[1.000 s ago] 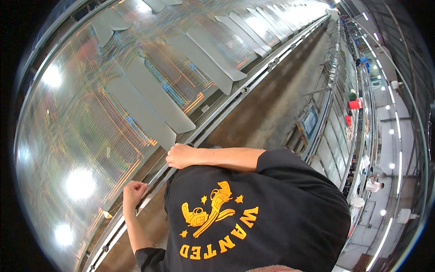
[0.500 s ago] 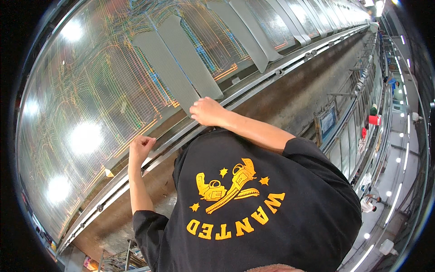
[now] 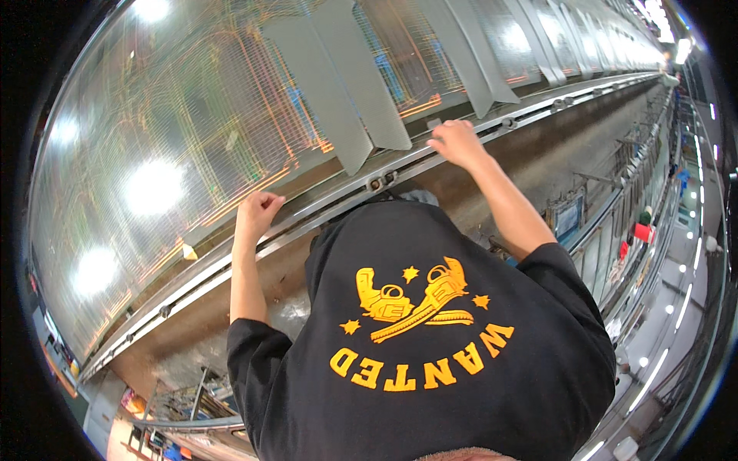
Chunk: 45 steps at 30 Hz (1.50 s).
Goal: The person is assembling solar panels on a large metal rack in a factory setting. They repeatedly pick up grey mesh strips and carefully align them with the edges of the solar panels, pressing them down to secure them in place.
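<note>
Two long grey-green fabric strips (image 3: 323, 84) lie side by side on a glossy table (image 3: 192, 131) with coloured line patterns, their near ends slightly raised at the table's edge. Left of them, my left hand (image 3: 257, 213) hovers at the metal edge rail, thumb and fingers pinched together; whatever is between them is too small to make out. My right hand (image 3: 459, 144) is over the rail, right of the strips, with fingers bent and tips apart. Just beyond its fingertips is a small grey piece (image 3: 434, 123); I cannot tell whether they touch.
More grey strips (image 3: 469, 58) lie in a row towards the far right. A metal rail (image 3: 315, 201) with clamps (image 3: 380, 181) runs along the near edge. A small pale yellow piece (image 3: 189, 252) sits at the left edge. Racks (image 3: 569, 215) stand beyond the aisle at right.
My right hand has left the near end of the fabric strips and moved right to the small grey piece. My left hand remains pinched near the rail. The view has shifted.
</note>
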Available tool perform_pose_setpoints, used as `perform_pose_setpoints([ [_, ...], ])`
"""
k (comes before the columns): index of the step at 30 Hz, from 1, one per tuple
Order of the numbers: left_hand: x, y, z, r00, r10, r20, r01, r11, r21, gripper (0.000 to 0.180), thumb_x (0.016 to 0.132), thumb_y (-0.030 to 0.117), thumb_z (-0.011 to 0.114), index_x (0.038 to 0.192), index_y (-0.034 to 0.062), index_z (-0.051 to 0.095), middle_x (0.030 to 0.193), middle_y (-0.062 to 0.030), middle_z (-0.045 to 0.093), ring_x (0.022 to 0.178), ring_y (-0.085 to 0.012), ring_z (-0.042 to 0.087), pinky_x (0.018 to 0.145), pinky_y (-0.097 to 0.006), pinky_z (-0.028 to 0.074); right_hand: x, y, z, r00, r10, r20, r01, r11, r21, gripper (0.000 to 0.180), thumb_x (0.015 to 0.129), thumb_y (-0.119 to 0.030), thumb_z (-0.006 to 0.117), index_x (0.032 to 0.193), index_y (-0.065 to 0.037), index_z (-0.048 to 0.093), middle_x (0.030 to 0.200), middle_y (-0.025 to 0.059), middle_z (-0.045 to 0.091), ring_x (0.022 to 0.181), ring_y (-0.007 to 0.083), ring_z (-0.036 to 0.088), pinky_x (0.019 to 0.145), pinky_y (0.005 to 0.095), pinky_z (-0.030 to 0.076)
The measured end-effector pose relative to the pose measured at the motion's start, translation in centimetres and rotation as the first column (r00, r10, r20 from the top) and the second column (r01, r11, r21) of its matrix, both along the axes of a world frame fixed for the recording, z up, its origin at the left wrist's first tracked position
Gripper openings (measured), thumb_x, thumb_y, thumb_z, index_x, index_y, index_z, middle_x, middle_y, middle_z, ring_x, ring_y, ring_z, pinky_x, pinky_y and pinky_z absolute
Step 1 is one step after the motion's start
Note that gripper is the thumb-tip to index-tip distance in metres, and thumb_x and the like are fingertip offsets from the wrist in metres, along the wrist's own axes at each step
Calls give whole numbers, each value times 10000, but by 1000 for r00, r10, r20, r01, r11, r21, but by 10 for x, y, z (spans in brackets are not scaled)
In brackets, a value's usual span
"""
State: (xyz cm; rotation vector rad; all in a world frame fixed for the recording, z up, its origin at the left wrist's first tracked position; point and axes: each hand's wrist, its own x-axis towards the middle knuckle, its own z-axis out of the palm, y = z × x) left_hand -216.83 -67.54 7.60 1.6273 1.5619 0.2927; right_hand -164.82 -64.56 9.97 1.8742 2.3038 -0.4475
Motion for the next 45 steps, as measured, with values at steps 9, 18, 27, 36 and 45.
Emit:
perform_pose_setpoints([
  [9,28,1,2,994,72,-84,-55,980,192,222,912,266,764,940,48,794,811,-142,694,750,-297,682,709,-401,534,10,20,-8,998,12,-61,-5,994,106,145,918,-272,714,947,-136,757,976,97,717,1029,337,672,966,504,466],
  [18,34,0,0,976,116,-186,-80,978,191,203,907,252,771,950,56,799,898,-147,712,860,-315,695,799,-421,541,70,36,-7,982,39,183,-25,997,-78,341,921,-447,717,1032,-130,777,1070,105,747,1086,301,696,960,488,469],
  [27,47,-15,1,945,192,-263,-136,967,216,226,944,274,744,1013,68,802,994,-143,721,1005,-333,680,912,-445,518,141,61,30,992,76,103,-74,997,-27,83,937,-154,670,956,-120,743,965,105,734,1007,340,689,976,478,462],
  [36,101,-22,-9,894,249,-372,-50,881,471,261,889,241,790,1101,90,785,1083,-121,733,1076,-348,671,952,-459,524,149,50,-46,998,2,-57,8,986,169,202,950,-225,710,1088,-78,702,1141,164,648,1136,368,620,973,519,482],
  [45,223,3,-8,986,-24,-166,48,989,140,447,1013,424,636,1216,40,742,1214,-181,732,1163,-377,666,995,-451,523,157,39,-62,988,64,-139,-16,947,321,264,984,-335,666,998,-77,718,1007,119,667,1048,330,649,934,497,491],
])
